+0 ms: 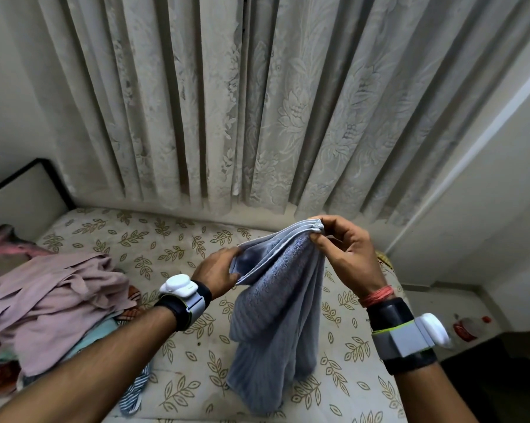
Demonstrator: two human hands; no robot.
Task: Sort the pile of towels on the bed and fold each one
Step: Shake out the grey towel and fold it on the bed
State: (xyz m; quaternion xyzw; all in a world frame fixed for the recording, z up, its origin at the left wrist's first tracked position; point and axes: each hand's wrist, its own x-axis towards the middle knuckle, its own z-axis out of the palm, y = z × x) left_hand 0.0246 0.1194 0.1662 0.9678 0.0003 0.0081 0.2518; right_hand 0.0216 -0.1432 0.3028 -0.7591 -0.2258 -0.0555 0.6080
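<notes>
Your right hand [346,248] pinches the towel [276,306] by its bunched top corner; your left hand [218,271] grips its edge just lower left. It hangs between them over the bed [178,248], pile [53,303] at left.

Both bare forearms reach in from the near edge and converge mid-scene. The left hand [216,270] sits lower, knuckles up, fingers curled over an edge of the blue-grey towel [276,300]. The right hand [346,248] is higher and farther, its thumb and fingertips pinching the towel's gathered corner. The left wristband [183,300] and right wristband [404,334] each carry a white device. A red thread [376,296] circles the right wrist.
</notes>
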